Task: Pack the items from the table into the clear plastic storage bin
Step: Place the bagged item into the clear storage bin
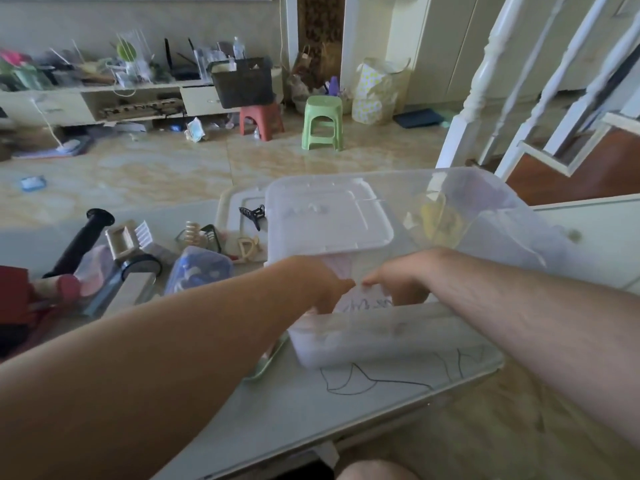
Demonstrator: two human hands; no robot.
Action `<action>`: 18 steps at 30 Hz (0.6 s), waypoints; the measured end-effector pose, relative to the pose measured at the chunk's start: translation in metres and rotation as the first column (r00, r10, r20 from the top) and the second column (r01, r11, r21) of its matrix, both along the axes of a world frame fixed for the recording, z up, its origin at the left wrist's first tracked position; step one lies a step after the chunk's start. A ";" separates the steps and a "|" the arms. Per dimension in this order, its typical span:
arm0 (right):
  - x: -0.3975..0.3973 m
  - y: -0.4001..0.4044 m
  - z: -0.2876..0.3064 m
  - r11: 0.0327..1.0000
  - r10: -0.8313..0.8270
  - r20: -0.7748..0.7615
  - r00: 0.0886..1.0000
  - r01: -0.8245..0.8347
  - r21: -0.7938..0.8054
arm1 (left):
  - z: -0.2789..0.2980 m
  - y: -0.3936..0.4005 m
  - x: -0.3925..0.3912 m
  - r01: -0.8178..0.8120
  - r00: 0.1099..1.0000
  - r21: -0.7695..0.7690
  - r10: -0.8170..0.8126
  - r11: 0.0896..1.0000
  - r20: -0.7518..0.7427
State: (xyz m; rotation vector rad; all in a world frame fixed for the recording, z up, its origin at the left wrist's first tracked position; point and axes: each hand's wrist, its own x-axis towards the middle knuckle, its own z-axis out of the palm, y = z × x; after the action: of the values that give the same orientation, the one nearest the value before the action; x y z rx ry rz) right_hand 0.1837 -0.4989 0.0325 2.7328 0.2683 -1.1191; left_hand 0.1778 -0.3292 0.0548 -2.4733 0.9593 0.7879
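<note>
Clear plastic storage bin (398,337) sits at frame centre on the table (363,403), a yellow item (441,220) showing through its far wall. Both hands reach down inside the near end. Left hand (323,289) and right hand (398,285) meet over a pale printed sheet (363,303); fingers hidden behind the bin wall, cannot tell grip. Left of centre on the table: blue-filled bag (199,270), beige hair claw (194,233), black hair clip (252,213), black handle (83,240).

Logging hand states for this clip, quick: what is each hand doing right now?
Left hand: inside the clear bin, fingers hidden, cannot tell.
Right hand: inside the bin too, grip cannot be told.
</note>
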 end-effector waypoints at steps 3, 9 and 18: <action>-0.010 0.004 0.007 0.999 -0.030 0.062 0.998 0.028 0.042 | 0.012 0.003 -0.013 0.000 0.999 -0.070 0.003 0.998 0.044; -0.039 0.042 0.080 0.831 -0.284 0.473 0.834 -0.031 0.555 | 0.068 0.082 -0.039 -0.033 0.955 -0.681 0.225 0.731 0.195; -0.097 0.219 0.057 0.651 -0.150 0.621 0.770 -0.396 0.648 | 0.008 0.266 -0.092 -0.407 0.752 -0.651 0.640 0.641 0.159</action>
State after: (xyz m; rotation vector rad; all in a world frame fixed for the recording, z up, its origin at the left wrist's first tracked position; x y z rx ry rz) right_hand 0.0866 -0.2801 0.0898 3.4948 1.0081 0.1123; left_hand 0.0861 -0.0636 0.0631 -3.3655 0.3111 0.1063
